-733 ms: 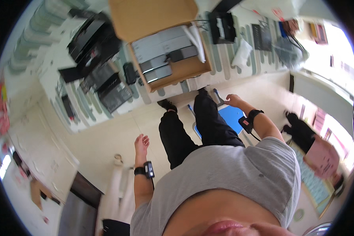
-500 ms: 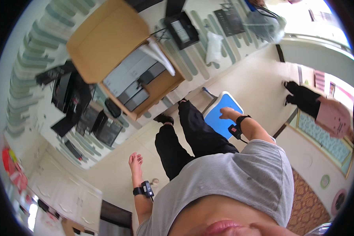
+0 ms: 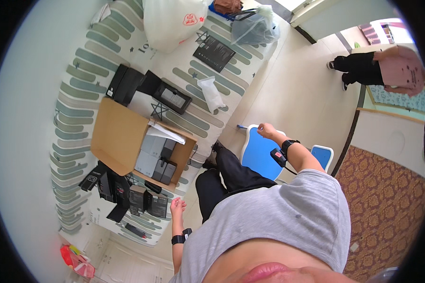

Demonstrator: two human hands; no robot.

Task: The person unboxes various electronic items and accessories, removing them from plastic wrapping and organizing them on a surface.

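Note:
My left hand [image 3: 178, 206] hangs beside the bed-like patterned surface, near a dark printed box [image 3: 156, 205]. Its fingers are loosely curled but apart, with nothing in them. My right hand [image 3: 267, 131] hovers above the blue seat of a white-rimmed chair [image 3: 261, 153], fingers bent inward and no object showing. In front of me lies an open brown cardboard box [image 3: 116, 137]. Grey and black small boxes [image 3: 150, 153] are packed inside it, with a white strip [image 3: 167, 132] along one side. A black wristband with a small device sits on each forearm.
Open black boxes [image 3: 173, 96] and a white pouch [image 3: 211, 94] lie on the patterned cover [image 3: 193, 123]. At the far end are a white plastic bag [image 3: 172, 21] and a clear bag [image 3: 255, 29]. Another person [image 3: 399, 70] stands at the right. A smaller blue seat [image 3: 321, 157] is behind my right arm.
My view has shifted, bringing the white plastic bag and more of the patterned cover into sight. Both hands stay free of objects; the left one's fingers look slightly more curled.

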